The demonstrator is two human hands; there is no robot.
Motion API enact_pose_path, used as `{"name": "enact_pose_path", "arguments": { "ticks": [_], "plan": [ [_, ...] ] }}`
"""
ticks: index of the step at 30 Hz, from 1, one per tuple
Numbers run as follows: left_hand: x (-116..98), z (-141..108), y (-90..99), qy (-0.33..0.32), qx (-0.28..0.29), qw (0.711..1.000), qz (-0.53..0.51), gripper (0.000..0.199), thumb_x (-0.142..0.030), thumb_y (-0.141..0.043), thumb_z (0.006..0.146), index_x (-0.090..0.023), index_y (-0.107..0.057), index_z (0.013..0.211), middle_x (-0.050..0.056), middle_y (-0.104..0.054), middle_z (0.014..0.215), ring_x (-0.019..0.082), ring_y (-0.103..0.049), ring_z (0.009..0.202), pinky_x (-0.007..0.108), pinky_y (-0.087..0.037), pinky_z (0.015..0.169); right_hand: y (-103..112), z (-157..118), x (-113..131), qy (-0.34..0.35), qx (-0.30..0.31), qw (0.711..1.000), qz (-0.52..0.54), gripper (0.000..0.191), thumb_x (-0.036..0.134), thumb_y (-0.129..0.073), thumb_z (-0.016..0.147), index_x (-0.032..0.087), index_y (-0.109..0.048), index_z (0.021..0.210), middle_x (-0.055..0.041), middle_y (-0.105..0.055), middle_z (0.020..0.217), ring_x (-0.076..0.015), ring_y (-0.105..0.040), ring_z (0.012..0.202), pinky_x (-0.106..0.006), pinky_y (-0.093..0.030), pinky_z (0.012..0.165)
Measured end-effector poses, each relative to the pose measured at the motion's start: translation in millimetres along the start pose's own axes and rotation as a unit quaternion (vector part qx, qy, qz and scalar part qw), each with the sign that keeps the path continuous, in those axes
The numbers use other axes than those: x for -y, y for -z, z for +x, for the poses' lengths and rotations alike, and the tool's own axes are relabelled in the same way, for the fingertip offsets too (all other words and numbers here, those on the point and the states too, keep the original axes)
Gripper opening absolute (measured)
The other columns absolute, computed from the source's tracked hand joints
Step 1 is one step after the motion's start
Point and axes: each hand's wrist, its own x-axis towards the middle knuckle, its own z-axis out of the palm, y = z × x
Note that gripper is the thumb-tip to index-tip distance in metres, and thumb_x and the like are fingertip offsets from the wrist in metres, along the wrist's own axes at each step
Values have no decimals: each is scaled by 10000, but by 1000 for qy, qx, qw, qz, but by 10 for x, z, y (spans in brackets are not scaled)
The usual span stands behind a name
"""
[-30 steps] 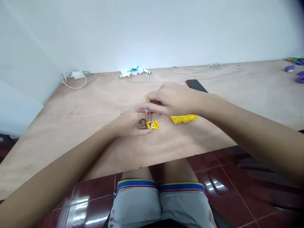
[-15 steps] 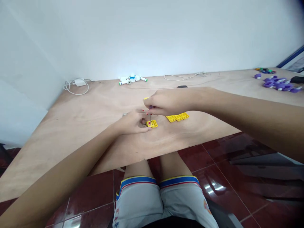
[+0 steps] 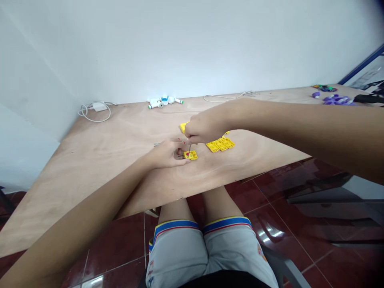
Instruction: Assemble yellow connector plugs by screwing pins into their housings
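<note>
Head-worn view, forward and steeply down over a pale wooden table (image 3: pixel 99 160)
From the seated wearer's eye height, it faces a plain white wall (image 3: pixel 192 44), the bare hands (image 3: pixel 171 154) (image 3: pixel 205 127) at arm's reach mid-frame, white shorts (image 3: pixel 180 248) at the bottom edge; this single view shares nothing.

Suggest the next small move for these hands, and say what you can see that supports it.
Probably a small twist of the right hand: it grips a thin metal-shafted tool, nearly upright, its tip apparently on the yellow piece, while the left hand steadies that piece's edge.
</note>
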Motion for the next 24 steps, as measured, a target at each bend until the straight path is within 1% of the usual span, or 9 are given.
{"name": "enact_pose_path", "arguments": {
  "ticks": [3,5,9,11,12,15,19,22,24],
  "plan": [
    [-20,1,6,12,7,1000,0,345,-518,-765,927,-200,-656,853,45,-701,845,208,-646,803,324,-469,729,29,-24,12,25,-2,1000,5,248,225,-620,1064,174,-789,891,-32,-681,761,-189,-587,694,-409,-453,732],
    [-38,-1,12,33,15,999,-4,360,-541,-767,923,-199,-669,866,37,-695,828,196,-629,764,317,-453,707,24,-41,66,31,-12,999,20,203,215,-647,1039,181,-783,893,-31,-688,774,-198,-608,725,-413,-473,742],
    [-77,-5,24,48,19,999,-15,330,-489,-776,899,-197,-636,833,18,-652,789,172,-582,715,309,-420,679,-11,-73,224,-35,-33,999,20,393,298,-613,1080,190,-689,709,-66,-660,697,-240,-661,727,-453,-489,714],
    [-87,-6,26,42,19,999,-23,302,-456,-772,897,-196,-632,832,12,-639,789,165,-571,715,309,-417,682,-25,-84,269,-60,-38,997,18,407,252,-639,1059,193,-645,657,-73,-676,705,-250,-686,735,-470,-493,711],
    [-87,-6,25,40,17,999,-28,293,-449,-773,896,-196,-636,841,8,-633,788,163,-564,713,308,-414,680,-31,-85,276,-57,-35,998,18,389,208,-652,1041,192,-644,653,-74,-696,729,-252,-699,753,-476,-498,718],
    [-71,-9,17,41,18,998,-46,276,-440,-782,893,-199,-648,874,-6,-612,778,157,-549,711,305,-410,677,-44,-71,240,-31,-33,999,18,303,120,-654,1008,192,-714,720,-82,-764,842,-274,-740,868,-502,-517,776],
    [-50,-16,12,56,20,997,-39,322,-451,-801,882,-201,-611,812,-12,-606,748,152,-534,702,306,-401,674,-63,-33,155,-32,-57,997,49,141,147,-707,990,191,-808,903,-99,-814,1006,-318,-743,1035,-531,-543,879],
    [-59,-16,20,63,17,997,-34,337,-470,-812,867,-198,-622,806,-2,-625,764,159,-551,707,311,-406,676,-56,-28,161,-40,-51,996,68,169,213,-682,1031,201,-821,936,-104,-827,1031,-304,-743,1033,-505,-551,877],
    [-69,-15,27,62,20,997,-39,302,-458,-807,871,-194,-662,848,4,-642,783,165,-567,718,314,-417,683,-28,-43,205,-64,-26,996,51,268,269,-640,1068,197,-797,863,-106,-825,969,-290,-750,960,-488,-552,833]
  ]
}}
